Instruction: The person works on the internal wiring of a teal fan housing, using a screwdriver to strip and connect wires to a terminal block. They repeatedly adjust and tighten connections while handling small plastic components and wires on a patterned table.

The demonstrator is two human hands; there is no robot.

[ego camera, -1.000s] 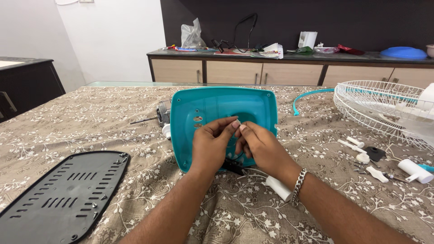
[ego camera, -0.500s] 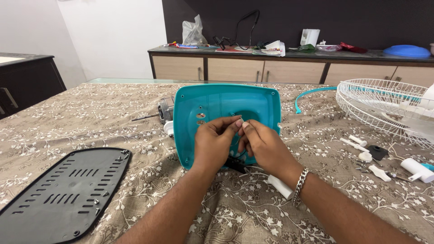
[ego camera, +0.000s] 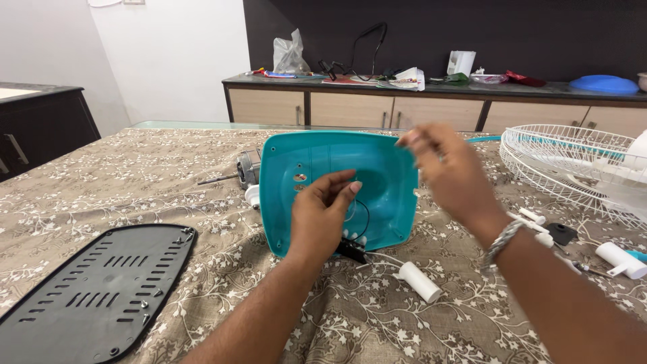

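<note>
The right hand has lifted, fingers spread, past the teal housing's edge; left hand pinches wires inside.

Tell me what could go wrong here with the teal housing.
The left hand alone steadies the tilted teal housing; it may tip. Thin black wires loop by the fingers and could snag or pull loose. The white cylinder lying on the tablecloth might roll.

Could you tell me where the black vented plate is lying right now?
In the head view, the black vented plate lies flat on the floral tablecloth at lower left, left of the left hand and the teal housing.
</note>
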